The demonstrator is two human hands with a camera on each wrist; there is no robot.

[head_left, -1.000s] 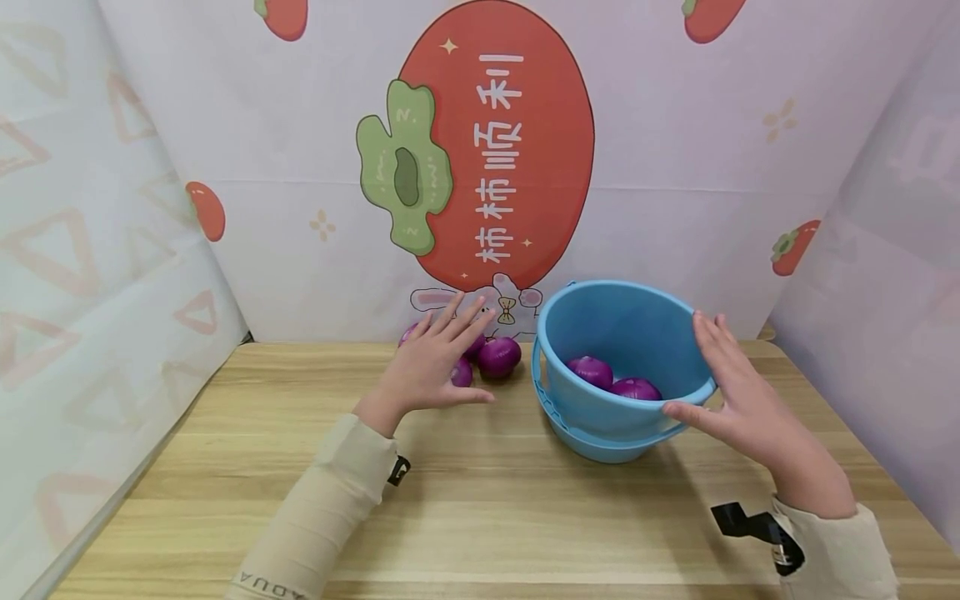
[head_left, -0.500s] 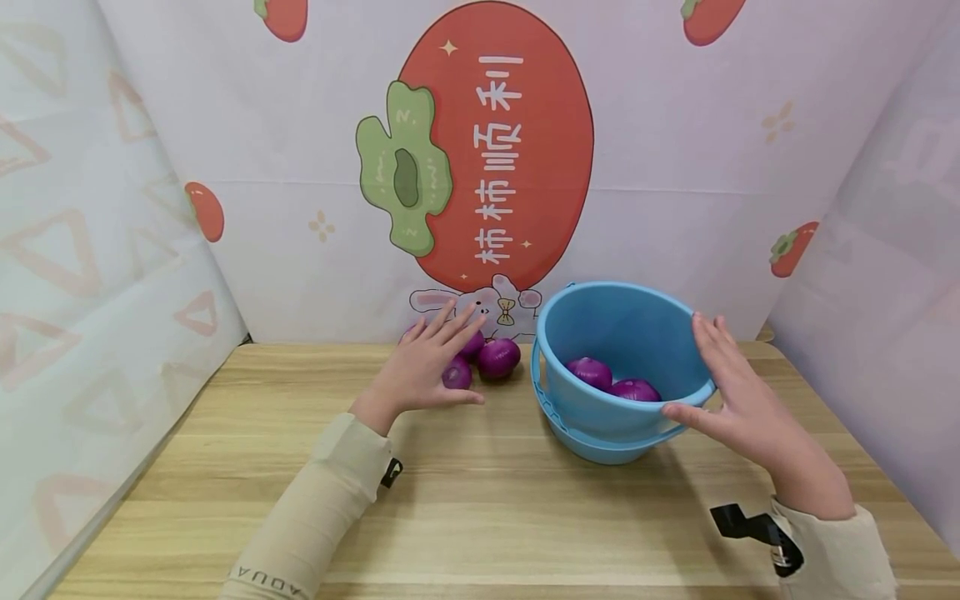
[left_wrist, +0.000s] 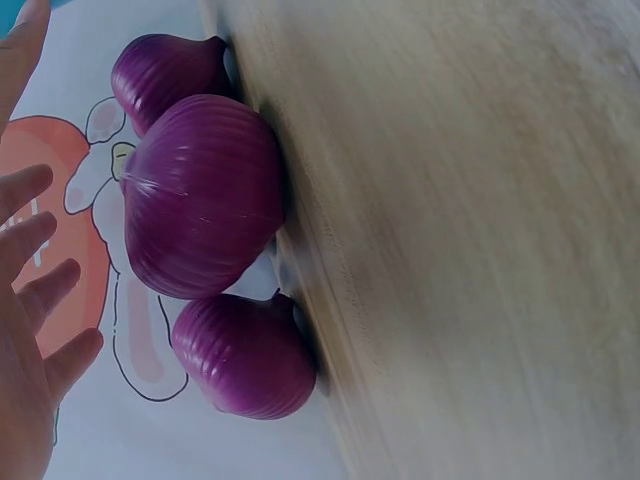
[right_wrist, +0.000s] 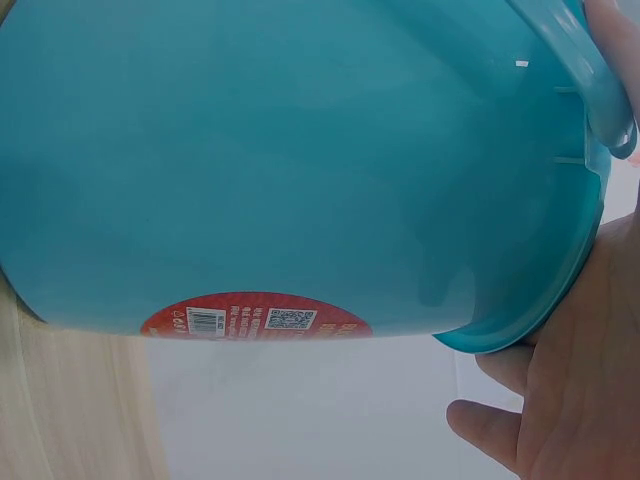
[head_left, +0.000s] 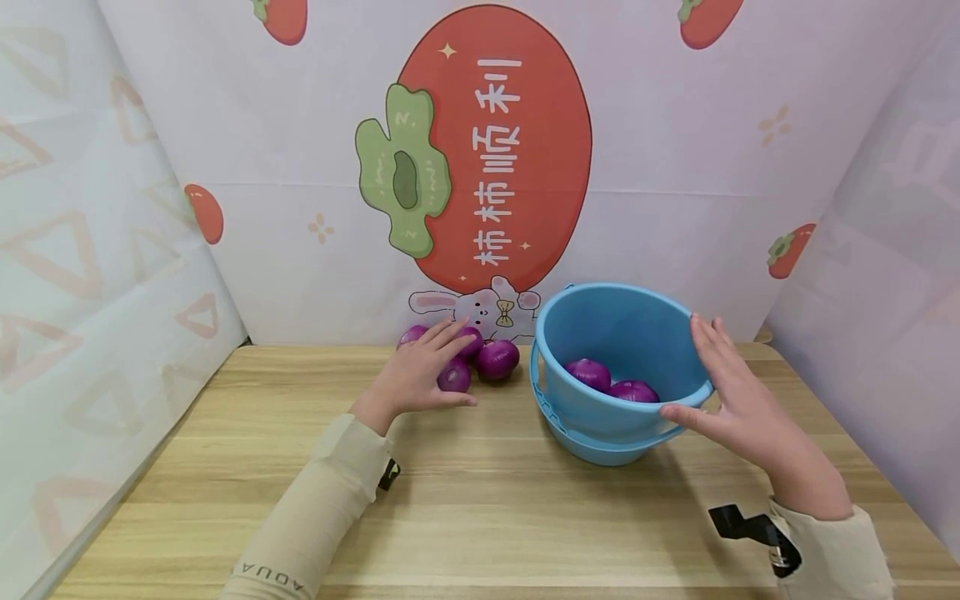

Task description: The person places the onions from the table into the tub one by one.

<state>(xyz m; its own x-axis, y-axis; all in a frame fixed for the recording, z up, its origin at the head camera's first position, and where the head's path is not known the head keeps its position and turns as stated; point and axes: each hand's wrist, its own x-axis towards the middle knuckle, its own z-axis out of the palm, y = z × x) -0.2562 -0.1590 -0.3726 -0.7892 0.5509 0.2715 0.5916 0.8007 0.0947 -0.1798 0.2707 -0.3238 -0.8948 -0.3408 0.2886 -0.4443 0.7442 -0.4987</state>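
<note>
Hand (head_left: 416, 375) over glossy (ribbed) onions (head_left: 498, 357)

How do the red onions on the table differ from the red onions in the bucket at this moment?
The red onions on the table lie in a cluster by the back wall, four at least; the red onions in the bucket number two visible. The table cluster sits under the left hand, its fingers straight over them; the bucket pair is untouched, while the right hand steadies the blue bucket. All are purple, unpeeled.
</note>
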